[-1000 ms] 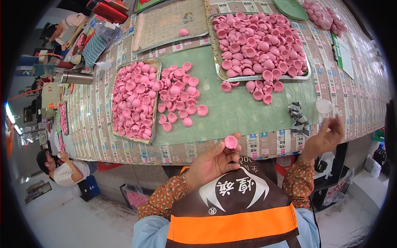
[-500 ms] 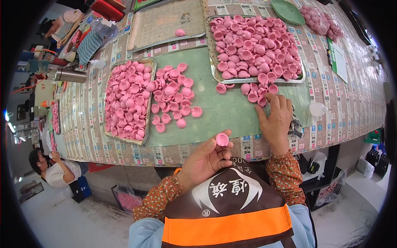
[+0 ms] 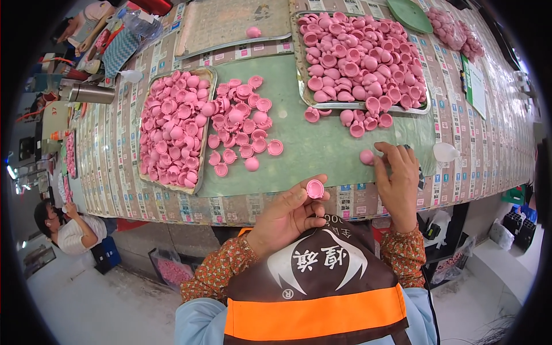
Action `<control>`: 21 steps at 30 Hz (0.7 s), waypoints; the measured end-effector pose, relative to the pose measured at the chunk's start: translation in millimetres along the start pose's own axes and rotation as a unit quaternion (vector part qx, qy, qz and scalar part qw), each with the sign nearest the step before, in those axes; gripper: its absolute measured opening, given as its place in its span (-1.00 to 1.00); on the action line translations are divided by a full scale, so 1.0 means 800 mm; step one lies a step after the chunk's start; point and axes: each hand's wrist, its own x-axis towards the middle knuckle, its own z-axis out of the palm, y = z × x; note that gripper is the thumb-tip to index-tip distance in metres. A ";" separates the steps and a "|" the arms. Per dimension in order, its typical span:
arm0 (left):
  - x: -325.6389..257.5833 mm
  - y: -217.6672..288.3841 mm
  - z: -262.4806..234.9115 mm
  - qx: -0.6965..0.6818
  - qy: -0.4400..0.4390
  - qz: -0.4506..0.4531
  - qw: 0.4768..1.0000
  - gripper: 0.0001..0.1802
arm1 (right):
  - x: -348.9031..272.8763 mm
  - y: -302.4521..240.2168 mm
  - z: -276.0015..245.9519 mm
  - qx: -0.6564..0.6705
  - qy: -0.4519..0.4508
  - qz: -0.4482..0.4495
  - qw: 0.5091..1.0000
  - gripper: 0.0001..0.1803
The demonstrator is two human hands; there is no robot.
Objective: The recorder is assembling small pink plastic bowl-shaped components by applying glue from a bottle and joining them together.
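My left hand (image 3: 290, 210) is closed around a small pink cup-shaped shell (image 3: 315, 188), held between thumb and fingers with its hollow side up, above the table's near edge. On the green mat, my right hand (image 3: 398, 181) has its thumb and index fingertip at the right edge of another pink shell (image 3: 367, 156), its rounded side up. Just beyond it lies a small cluster of pink shells (image 3: 357, 129), against a metal tray (image 3: 428, 106) heaped with more of them. Left of my hands, loose pink shells (image 3: 236, 117) lie beside a second full tray (image 3: 199, 184).
At the back, a shallow tray (image 3: 227, 29) carries a single pink shell. A green plate (image 3: 411, 16), bagged pink pieces (image 3: 445, 29) and a white bottle-like object (image 3: 445, 152) are on the right. A steel flask (image 3: 92, 94) stands far left. Two other people are on the left.
My right hand has drawn one pink shell out of the cluster toward me. My left hand keeps its shell in much the same place. The view has shifted slightly.
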 end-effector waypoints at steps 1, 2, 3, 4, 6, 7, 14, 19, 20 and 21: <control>0.000 0.000 0.000 -0.002 0.000 0.001 1.000 -0.42 | -0.001 0.001 -0.001 0.023 -0.001 -0.001 1.000 -0.71; 0.001 -0.001 0.001 -0.012 -0.003 0.000 1.000 -0.43 | -0.001 0.001 -0.002 0.045 -0.003 -0.001 0.999 -0.70; 0.002 -0.001 0.000 -0.021 -0.006 -0.002 1.000 -0.43 | 0.000 -0.001 -0.002 0.045 -0.005 -0.003 0.999 -0.70; 0.002 -0.003 0.000 -0.023 -0.006 -0.001 1.000 -0.43 | 0.001 -0.004 -0.001 0.028 -0.011 -0.025 0.999 -0.68; 0.004 -0.005 -0.001 -0.027 -0.013 -0.004 1.000 -0.43 | 0.001 -0.005 0.001 0.011 -0.019 -0.047 0.999 -0.67; 0.004 -0.006 -0.003 -0.028 -0.012 -0.002 1.000 -0.43 | 0.000 -0.005 0.005 -0.001 -0.024 -0.043 0.999 -0.67; 0.005 -0.011 -0.010 -0.028 -0.012 0.002 1.000 -0.41 | -0.003 0.000 0.011 0.035 -0.024 -0.029 0.999 -0.73; 0.004 -0.016 -0.008 -0.020 0.010 0.008 1.000 -0.50 | -0.026 -0.038 -0.007 0.309 -0.097 0.071 0.943 -0.73; 0.005 -0.016 -0.007 -0.018 0.009 0.006 1.000 -0.52 | -0.033 -0.047 -0.008 0.371 -0.115 0.079 0.918 -0.73; 0.006 -0.016 -0.005 -0.015 0.007 0.003 1.000 -0.54 | -0.040 -0.052 -0.004 0.380 -0.115 0.055 0.916 -0.72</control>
